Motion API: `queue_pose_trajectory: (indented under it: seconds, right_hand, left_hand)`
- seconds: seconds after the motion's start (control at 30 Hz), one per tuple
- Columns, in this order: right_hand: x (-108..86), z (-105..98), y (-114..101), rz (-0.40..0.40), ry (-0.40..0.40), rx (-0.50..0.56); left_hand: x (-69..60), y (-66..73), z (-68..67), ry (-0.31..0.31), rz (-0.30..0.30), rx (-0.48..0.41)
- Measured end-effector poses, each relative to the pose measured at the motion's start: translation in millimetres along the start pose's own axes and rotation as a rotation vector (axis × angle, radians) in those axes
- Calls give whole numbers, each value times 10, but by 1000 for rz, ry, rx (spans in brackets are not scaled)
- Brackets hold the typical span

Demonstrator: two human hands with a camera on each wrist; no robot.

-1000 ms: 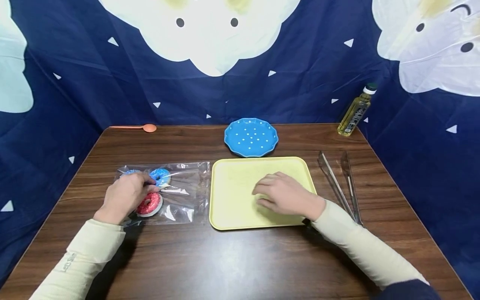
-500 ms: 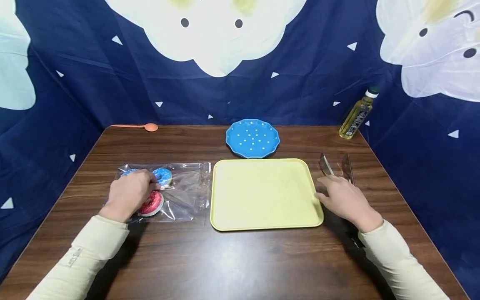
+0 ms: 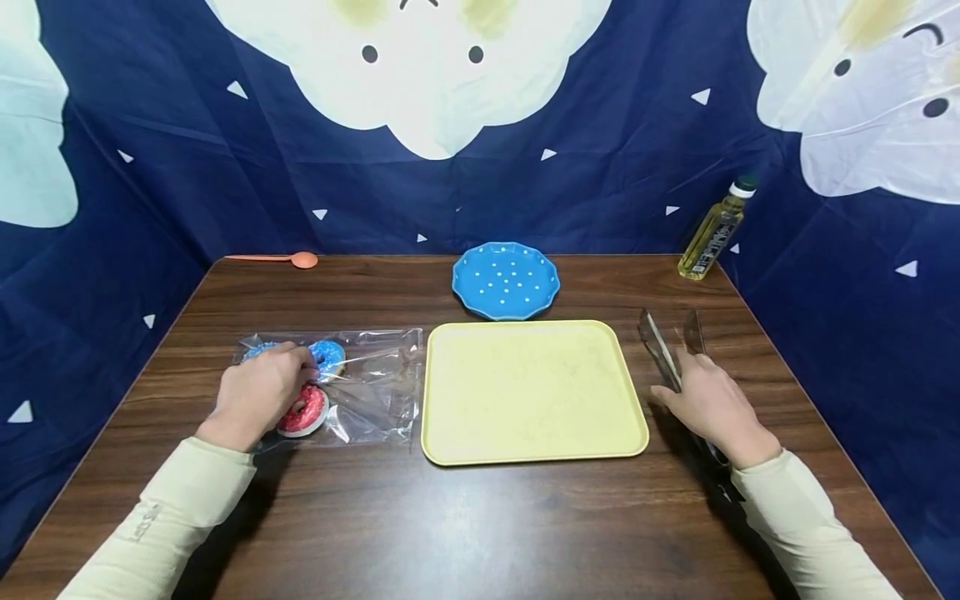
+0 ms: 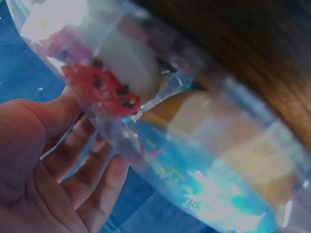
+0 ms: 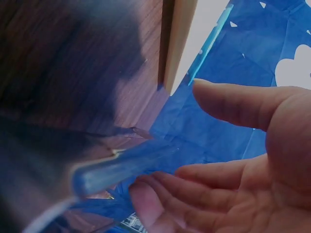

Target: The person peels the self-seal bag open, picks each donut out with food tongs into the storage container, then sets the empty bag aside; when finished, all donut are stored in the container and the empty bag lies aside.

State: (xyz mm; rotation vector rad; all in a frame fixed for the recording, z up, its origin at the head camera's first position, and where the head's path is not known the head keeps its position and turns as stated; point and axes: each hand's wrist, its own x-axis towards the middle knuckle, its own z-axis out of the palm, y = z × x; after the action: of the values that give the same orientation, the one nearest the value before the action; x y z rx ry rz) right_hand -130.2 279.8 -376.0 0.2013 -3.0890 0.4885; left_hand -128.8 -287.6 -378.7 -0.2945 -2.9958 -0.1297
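Right hand [image 3: 712,407] moved from tray [image 3: 532,396] to tongs [image 3: 661,349], grip wide; left hand [image 3: 259,388] loose, touching bag [image 3: 378,392].

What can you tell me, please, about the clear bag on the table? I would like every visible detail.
The clear bag looks like thin, glossy plastic, creased and transparent. It lies on the wooden-looking table, left of the yellow tray, its right end nearly flat. Inside, toward its left end, are a red-topped doughnut and at least two blue-topped ones. The left hand is over that end, its fingers seemingly touching the plastic. Whether the bag is sealed cannot be told.
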Motion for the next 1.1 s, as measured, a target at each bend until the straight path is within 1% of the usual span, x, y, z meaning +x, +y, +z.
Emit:
queue_pose_trajectory:
  seconds: [0.07, 0.3, 0.53, 0.6, 0.73, 0.93, 1.1]
  right_hand:
    - [-8, -1, 5, 37, -25, -10]
    - [-15, 21, 29, 136, -118, -55]
    - [22, 49, 59, 191, -201, -78]
    - [18, 41, 68, 199, -214, -80]
    - [0, 19, 68, 190, -194, -64]
    - [-50, -36, 75, 186, -101, -51]
    - [-127, -16, 106, 178, -37, -35]
  left_hand:
    - [-3, 1, -20, -8, -1, 3]
    - [1, -12, -115, 31, 9, -20]
    - [-17, -39, -142, 59, -12, -64]
    - [-17, -43, -154, 53, -22, -82]
    - [-27, -66, -178, 59, -32, -101]
    - [-72, -85, -226, 104, -7, -104]
    - [-97, -85, -263, 102, -16, -93]
